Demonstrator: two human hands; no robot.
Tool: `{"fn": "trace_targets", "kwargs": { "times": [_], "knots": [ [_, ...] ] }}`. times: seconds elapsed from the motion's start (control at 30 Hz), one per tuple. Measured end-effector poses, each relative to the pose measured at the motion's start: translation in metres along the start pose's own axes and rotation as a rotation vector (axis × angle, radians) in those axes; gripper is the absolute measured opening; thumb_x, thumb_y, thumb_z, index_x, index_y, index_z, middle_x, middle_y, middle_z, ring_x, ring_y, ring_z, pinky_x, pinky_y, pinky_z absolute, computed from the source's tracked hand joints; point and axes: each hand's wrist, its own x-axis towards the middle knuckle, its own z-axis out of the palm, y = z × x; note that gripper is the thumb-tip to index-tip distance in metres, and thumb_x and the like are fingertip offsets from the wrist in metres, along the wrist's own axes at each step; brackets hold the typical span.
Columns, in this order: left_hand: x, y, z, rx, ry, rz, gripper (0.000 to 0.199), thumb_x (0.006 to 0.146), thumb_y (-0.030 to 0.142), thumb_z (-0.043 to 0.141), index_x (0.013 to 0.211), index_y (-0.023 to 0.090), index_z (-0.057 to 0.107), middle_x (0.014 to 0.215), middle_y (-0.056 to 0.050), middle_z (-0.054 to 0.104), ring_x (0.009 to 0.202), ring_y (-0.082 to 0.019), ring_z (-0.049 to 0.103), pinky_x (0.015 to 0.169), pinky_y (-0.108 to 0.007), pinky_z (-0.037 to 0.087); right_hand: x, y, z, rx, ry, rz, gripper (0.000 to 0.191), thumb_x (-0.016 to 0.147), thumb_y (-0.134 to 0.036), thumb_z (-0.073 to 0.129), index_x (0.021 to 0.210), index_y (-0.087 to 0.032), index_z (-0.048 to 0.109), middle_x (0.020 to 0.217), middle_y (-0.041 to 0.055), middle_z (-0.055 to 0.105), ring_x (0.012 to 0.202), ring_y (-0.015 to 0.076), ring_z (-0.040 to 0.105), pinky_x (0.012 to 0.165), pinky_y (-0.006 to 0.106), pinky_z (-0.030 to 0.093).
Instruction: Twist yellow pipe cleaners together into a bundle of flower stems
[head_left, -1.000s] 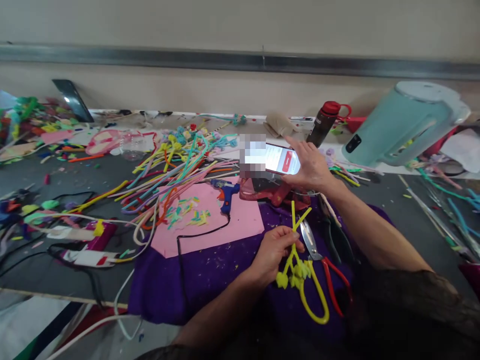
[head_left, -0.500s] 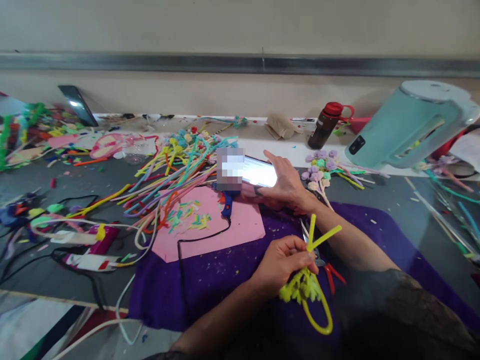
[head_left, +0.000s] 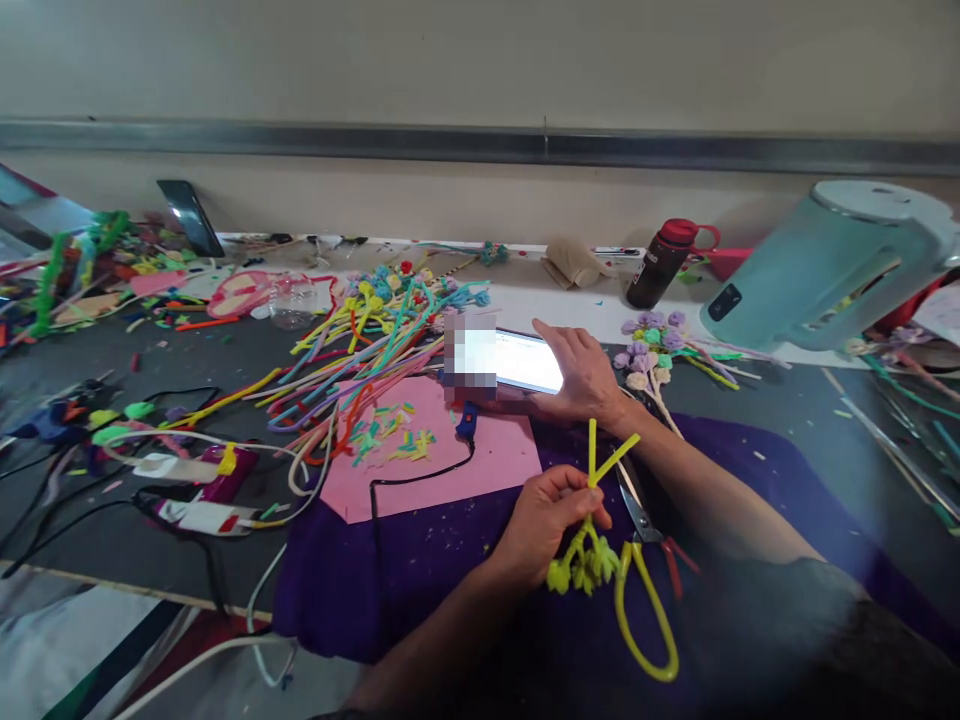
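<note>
Pinched in my left hand (head_left: 551,520) is a yellow-green pipe-cleaner piece (head_left: 592,568); its two straight stems fork upward and its fluffy blossoms hang below the fingers. Farther forward, my right hand (head_left: 589,375) has its fingers round the right end of a lit phone (head_left: 529,360), whose left part is blurred out. Scissors (head_left: 641,525) with a yellow loop handle lie under my right forearm, just right of the yellow piece. Below the phone, a blue glue gun (head_left: 466,422) rests on pink paper (head_left: 442,475) among small cut bits.
A purple cloth (head_left: 330,590) covers the near table. Many coloured pipe cleaners (head_left: 360,365) lie left of the phone. At the back right stand a dark bottle (head_left: 660,265) and a teal kettle (head_left: 810,265). Power strips (head_left: 202,515) with cables lie at left.
My left hand and the yellow piece have shifted slightly left, and the stems point more upright. More of the scissors shows. The whole view has shifted a little.
</note>
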Motion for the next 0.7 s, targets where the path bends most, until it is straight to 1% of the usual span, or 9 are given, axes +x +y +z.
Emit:
{"fn": "trace_targets", "kwargs": {
  "times": [0.17,0.3,0.53,0.7],
  "knots": [
    [0.001,-0.003,0.005,0.004,-0.02,-0.045,0.022,0.069,0.033,0.068,0.068,0.014,0.056,0.059,-0.004,0.065,0.044,-0.008,0.049,0.046,-0.02,0.036,-0.005,0.004,-0.006,-0.026,-0.03,-0.041,0.085,0.067,-0.04,0.059,0.139,-0.009,0.025,0.126,0.0166,0.046,0.108,0.0334,0.041,0.089,0.046,0.035],
    [0.002,-0.004,0.006,0.008,-0.009,-0.056,0.024,0.065,0.034,0.07,0.067,0.014,0.056,0.058,-0.004,0.065,0.044,-0.008,0.049,0.046,-0.021,0.035,-0.007,0.005,-0.008,-0.024,-0.03,-0.052,0.085,0.067,-0.039,0.06,0.139,-0.01,0.024,0.128,0.0163,0.045,0.108,0.0338,0.041,0.09,0.047,0.034],
    [0.004,-0.007,0.007,-0.007,0.002,-0.098,0.025,0.062,0.033,0.073,0.064,0.015,0.055,0.055,-0.003,0.064,0.043,-0.008,0.048,0.046,-0.02,0.036,-0.011,0.004,-0.008,0.0,-0.048,-0.099,0.085,0.067,-0.037,0.059,0.139,-0.01,0.024,0.129,0.0158,0.045,0.11,0.033,0.04,0.091,0.047,0.033],
    [0.007,-0.01,0.006,-0.046,-0.025,-0.117,0.025,0.062,0.032,0.072,0.065,0.015,0.054,0.054,-0.002,0.064,0.041,-0.008,0.048,0.044,-0.02,0.037,-0.011,0.003,-0.005,0.023,-0.053,-0.111,0.084,0.067,-0.036,0.059,0.139,-0.011,0.024,0.129,0.0151,0.044,0.111,0.0321,0.04,0.092,0.046,0.032]
  ]
}}
